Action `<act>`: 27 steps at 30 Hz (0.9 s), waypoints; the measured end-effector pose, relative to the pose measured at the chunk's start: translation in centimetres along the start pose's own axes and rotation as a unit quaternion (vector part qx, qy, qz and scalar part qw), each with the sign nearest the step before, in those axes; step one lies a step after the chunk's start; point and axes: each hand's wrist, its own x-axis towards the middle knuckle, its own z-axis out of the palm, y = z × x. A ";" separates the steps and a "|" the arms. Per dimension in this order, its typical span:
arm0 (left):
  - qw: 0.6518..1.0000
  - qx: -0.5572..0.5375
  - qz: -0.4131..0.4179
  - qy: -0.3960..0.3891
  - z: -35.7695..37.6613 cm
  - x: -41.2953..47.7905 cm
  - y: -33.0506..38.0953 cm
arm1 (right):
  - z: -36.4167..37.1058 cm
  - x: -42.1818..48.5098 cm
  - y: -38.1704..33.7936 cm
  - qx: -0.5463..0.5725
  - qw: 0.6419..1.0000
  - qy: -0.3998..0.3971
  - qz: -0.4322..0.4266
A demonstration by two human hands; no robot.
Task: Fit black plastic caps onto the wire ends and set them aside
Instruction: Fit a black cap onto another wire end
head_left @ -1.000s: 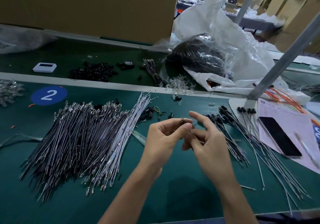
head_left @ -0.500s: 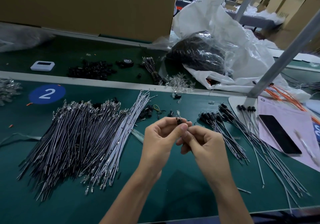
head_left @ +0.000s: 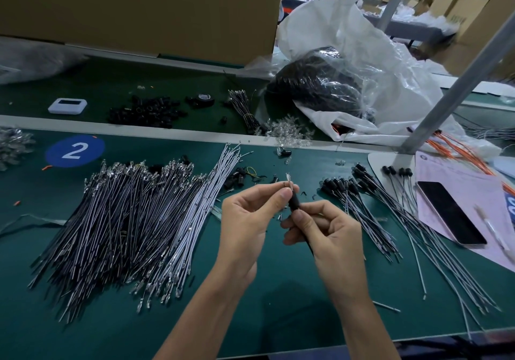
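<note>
Presently I log: over the green tabletop (head_left: 278, 304), left hand (head_left: 248, 220) pinches the wire end (head_left: 289, 182), right hand (head_left: 331, 234) grips the black cap (head_left: 294, 202); cardboard boxes (head_left: 139, 8) behind.

The wire (head_left: 289, 182) passes out of sight inside the right hand (head_left: 328, 228), and only its tip shows above the black cap (head_left: 294, 203). At 3 o'clock the pink paper (head_left: 457, 175) runs off the edge, its print too small to read. The dark mass inside the plastic bag (head_left: 320, 86) at 1 o'clock is perhaps more caps.
</note>
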 end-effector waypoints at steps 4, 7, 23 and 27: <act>1.000 -0.012 -0.004 0.012 0.1 -0.1 0.1 | 0.1 -0.2 0.1 -0.010 1.000 0.012 -0.016; 1.000 -0.013 -0.010 0.012 0.0 -0.1 0.4 | 0.1 -0.3 0.1 -0.024 0.999 0.008 -0.029; 0.993 -0.087 -0.075 -0.010 0.2 -0.2 1.4 | 0.5 -0.6 -0.2 -0.063 0.992 0.010 -0.107; 0.993 -0.097 -0.074 -0.006 0.2 -0.4 1.4 | 0.5 -0.7 -0.2 -0.072 0.991 0.013 -0.108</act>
